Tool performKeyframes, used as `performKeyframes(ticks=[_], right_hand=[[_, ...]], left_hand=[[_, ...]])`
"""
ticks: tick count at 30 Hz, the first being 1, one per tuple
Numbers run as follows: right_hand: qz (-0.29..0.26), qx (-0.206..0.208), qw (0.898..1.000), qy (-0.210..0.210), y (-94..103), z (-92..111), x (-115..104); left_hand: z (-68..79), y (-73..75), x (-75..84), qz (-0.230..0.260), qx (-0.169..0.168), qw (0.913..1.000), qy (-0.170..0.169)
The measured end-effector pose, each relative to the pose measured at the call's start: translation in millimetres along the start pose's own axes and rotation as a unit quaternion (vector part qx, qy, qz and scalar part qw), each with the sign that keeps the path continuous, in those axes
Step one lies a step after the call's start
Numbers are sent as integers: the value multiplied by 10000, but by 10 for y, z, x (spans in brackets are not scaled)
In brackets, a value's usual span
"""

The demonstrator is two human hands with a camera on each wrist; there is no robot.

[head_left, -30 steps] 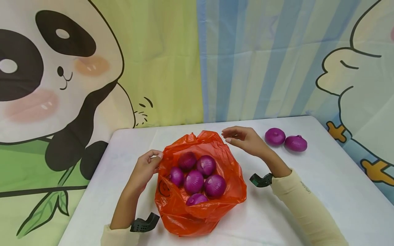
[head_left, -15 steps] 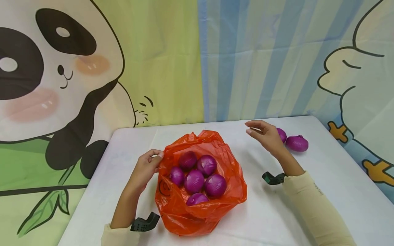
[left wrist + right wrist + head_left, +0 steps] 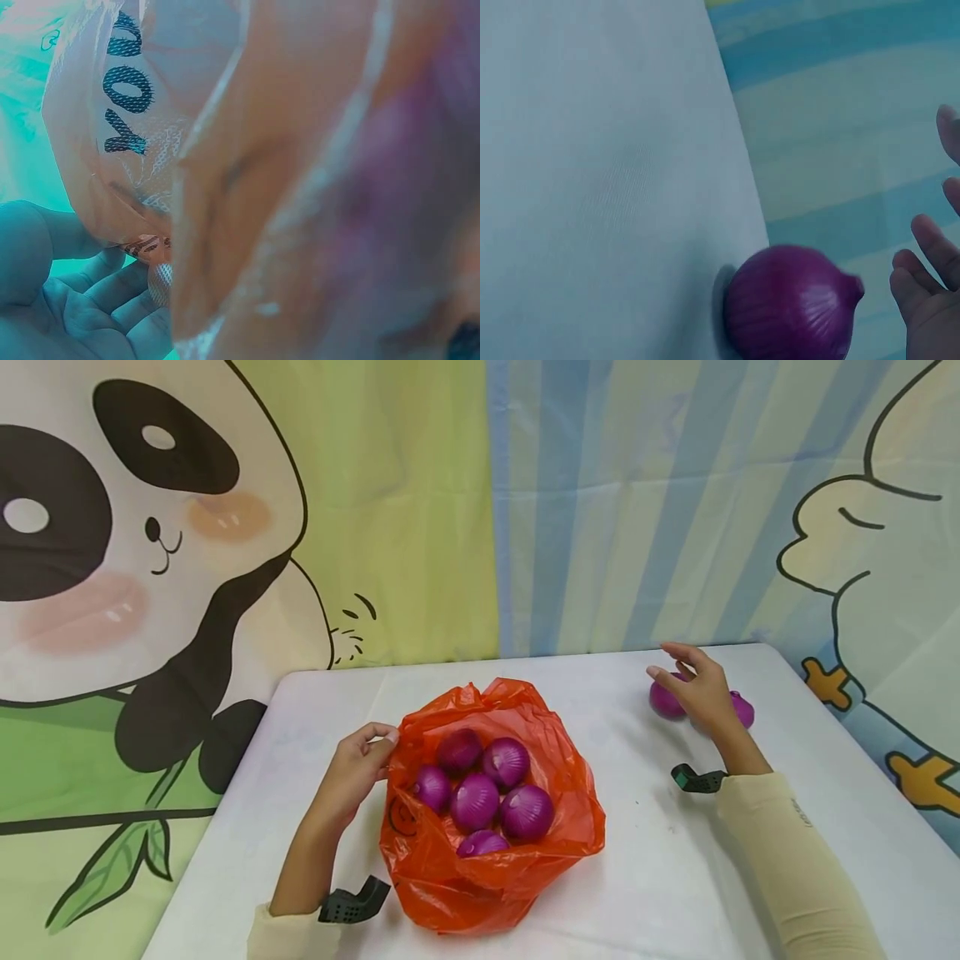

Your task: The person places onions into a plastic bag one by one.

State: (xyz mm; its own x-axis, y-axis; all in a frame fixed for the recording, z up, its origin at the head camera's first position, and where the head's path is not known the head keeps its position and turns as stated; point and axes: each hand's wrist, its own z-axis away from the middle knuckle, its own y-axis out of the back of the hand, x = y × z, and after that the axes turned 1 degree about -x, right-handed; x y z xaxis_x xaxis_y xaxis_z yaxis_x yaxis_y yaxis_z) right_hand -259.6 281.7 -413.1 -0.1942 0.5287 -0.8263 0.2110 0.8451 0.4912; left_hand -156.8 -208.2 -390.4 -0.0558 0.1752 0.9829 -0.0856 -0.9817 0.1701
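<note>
An orange-red plastic bag [image 3: 480,893] stands wide-mouthed on the table with several purple onions [image 3: 475,802] inside. My left hand [image 3: 358,768] pinches the bag's left rim between thumb and fingers; the left wrist view shows the thumb [image 3: 67,232] against the printed plastic. Over at the far right, my right hand [image 3: 701,689] hovers above two loose onions, fingers spread and holding nothing. One loose onion [image 3: 666,700] shows left of that hand, and the other onion [image 3: 742,710] is partly hidden behind it. In the right wrist view an onion [image 3: 791,304] sits apart from the fingertips [image 3: 904,262].
The white table [image 3: 622,893] ends at a back edge close behind the loose onions. A printed cloth backdrop [image 3: 420,527] with a panda hangs behind it. Each wrist carries a small black camera mount [image 3: 354,902].
My right hand has moved right, from beside the bag's rim to over the loose onions, with its fingers spreading wider. My left hand keeps its pinch on the bag.
</note>
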Motion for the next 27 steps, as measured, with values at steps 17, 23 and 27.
performKeyframes(ticks=[17, 23, 27], right_hand=[[313, -473, 9960, -690, 25, -20, 304], [471, -1159, 9880, -904, -80, -44, 413], [392, -1292, 9866, -920, -123, -14, 461]], left_hand=[[7, 8, -2, -96, 40, 9999, 91], [9, 6, 2, -69, 27, 10000, 63], [1, -1, -4, -72, 45, 10000, 53]])
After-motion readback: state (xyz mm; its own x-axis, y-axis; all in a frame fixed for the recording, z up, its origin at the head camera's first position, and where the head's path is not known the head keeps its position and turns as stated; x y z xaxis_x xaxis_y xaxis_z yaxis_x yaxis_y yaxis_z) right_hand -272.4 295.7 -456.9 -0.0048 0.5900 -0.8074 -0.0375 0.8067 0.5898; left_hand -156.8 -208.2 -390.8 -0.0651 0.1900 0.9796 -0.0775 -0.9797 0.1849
